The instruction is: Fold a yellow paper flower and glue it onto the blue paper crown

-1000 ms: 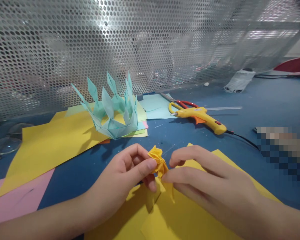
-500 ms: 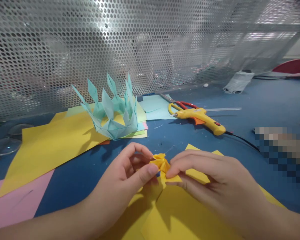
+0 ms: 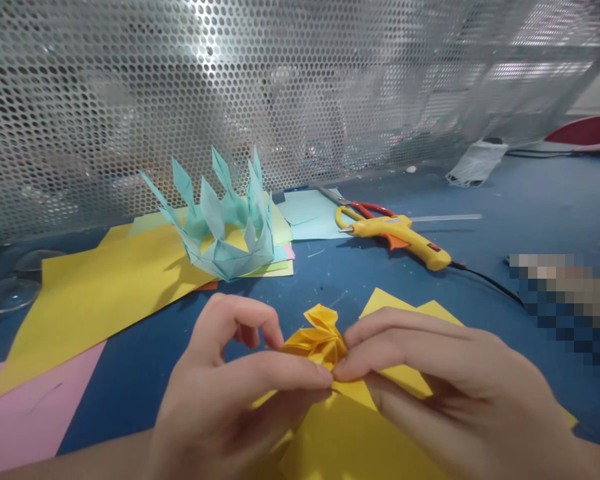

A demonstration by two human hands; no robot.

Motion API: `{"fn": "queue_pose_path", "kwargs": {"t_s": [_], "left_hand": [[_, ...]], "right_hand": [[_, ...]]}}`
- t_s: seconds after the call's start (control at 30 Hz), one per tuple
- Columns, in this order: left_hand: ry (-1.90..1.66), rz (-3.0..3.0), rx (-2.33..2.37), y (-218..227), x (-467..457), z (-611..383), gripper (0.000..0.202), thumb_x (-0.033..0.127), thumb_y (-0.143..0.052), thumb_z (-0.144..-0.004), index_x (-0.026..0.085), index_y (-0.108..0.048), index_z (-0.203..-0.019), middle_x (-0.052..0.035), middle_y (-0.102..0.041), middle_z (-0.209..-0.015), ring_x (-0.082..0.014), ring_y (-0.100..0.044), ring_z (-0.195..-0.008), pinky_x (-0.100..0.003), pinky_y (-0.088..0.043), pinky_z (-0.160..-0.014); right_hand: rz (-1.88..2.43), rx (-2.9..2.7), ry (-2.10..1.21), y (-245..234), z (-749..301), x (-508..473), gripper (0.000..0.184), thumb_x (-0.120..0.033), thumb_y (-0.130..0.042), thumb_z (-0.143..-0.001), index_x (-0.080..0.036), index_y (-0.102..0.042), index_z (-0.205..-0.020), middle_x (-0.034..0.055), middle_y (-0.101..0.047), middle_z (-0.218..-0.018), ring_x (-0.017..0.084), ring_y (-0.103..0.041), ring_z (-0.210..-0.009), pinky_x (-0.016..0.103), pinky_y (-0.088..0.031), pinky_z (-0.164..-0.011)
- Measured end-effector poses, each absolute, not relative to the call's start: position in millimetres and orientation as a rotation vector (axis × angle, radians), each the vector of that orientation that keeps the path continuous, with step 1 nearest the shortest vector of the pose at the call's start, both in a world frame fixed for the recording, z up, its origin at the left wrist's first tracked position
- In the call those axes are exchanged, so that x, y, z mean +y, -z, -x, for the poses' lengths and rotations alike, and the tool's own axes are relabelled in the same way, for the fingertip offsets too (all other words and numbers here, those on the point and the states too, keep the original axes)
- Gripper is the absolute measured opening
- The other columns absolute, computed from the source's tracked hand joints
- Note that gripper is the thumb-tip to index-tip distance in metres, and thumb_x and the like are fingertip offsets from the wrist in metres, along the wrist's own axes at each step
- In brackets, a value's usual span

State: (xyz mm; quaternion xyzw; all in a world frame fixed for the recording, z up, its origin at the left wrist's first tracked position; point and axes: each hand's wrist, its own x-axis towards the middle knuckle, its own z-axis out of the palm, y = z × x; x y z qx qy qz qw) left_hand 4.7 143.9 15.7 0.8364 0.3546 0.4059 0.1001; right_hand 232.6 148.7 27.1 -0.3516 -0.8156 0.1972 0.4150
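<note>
Between my two hands is a small folded yellow paper flower (image 3: 321,337), its pleated petals fanned upward. My left hand (image 3: 240,380) has its thumb pressed against the lower petals, and its index finger curls at the left petal tip. From the other side, my right hand (image 3: 440,373) pinches the right part of the folded paper with thumb and fingers. Yellow paper sheets (image 3: 360,440) lie beneath both hands, partly covered by them. The palm side of each hand and the underside of the flower are hidden.
A pale teal folded paper crown (image 3: 225,257) stands on stacked coloured sheets. Right of it lie scissors (image 3: 375,210) and a yellow glue gun (image 3: 400,233) with a trailing cord. Pink paper (image 3: 45,413) is at left. A perforated metal screen (image 3: 280,100) rises behind the blue table (image 3: 310,267).
My left thumb has slid right across the flower's base, and the left index finger has lifted and moved left. More petals show now, spread wider. My right hand keeps its pinch, slightly lower.
</note>
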Motion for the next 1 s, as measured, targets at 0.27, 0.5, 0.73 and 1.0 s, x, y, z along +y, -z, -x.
{"fn": "queue_pose_path", "kwargs": {"t_s": [0.27,0.5,0.73,1.0], "left_hand": [[-1.191,-2.401,1.08,-16,145,-6,0.015,0.018,-0.07,-0.096,0.032,-0.07,-0.098,0.006,-0.047,-0.1,-0.0092,-0.055,-0.086,-0.016,-0.047,-0.08],[-1.181,-2.408,1.044,-17,143,-9,0.02,0.014,-0.063,-0.099,0.032,-0.07,-0.104,0.0068,-0.05,-0.101,-0.0077,-0.055,-0.088,-0.014,-0.047,-0.081],[-1.201,-2.193,0.992,-13,148,-13,0.022,0.011,-0.067,-0.094,0.032,-0.072,-0.092,0.0077,-0.059,-0.103,-0.0057,-0.064,-0.092,-0.011,-0.048,-0.087],[-1.063,-1.762,0.835,-23,151,-20,0.023,0.006,-0.071,-0.083,0.028,-0.072,-0.079,0.0068,-0.076,-0.087,-0.0096,-0.071,-0.075,-0.017,-0.056,-0.068]], "right_hand": [[0.874,-2.007,-0.606,-26,-234,147,0.028,0.001,-0.066,-0.089,-0.026,-0.073,-0.094,-0.0078,-0.081,-0.091,0.002,-0.077,-0.084,0.002,-0.053,-0.084],[0.864,-2.014,-0.647,-29,-232,143,0.03,0.002,-0.067,-0.088,-0.025,-0.072,-0.097,-0.0076,-0.081,-0.09,0.002,-0.077,-0.082,0.002,-0.054,-0.082],[0.942,-2.043,-0.509,-29,-233,143,0.013,-0.017,-0.075,-0.09,-0.029,-0.078,-0.092,0.0019,-0.08,-0.092,0.015,-0.078,-0.081,0.02,-0.064,-0.072],[1.114,-2.0,-0.574,-33,-221,147,0.009,-0.036,-0.078,-0.087,-0.03,-0.084,-0.092,0.0043,-0.079,-0.083,0.022,-0.076,-0.077,0.028,-0.064,-0.064]]}}
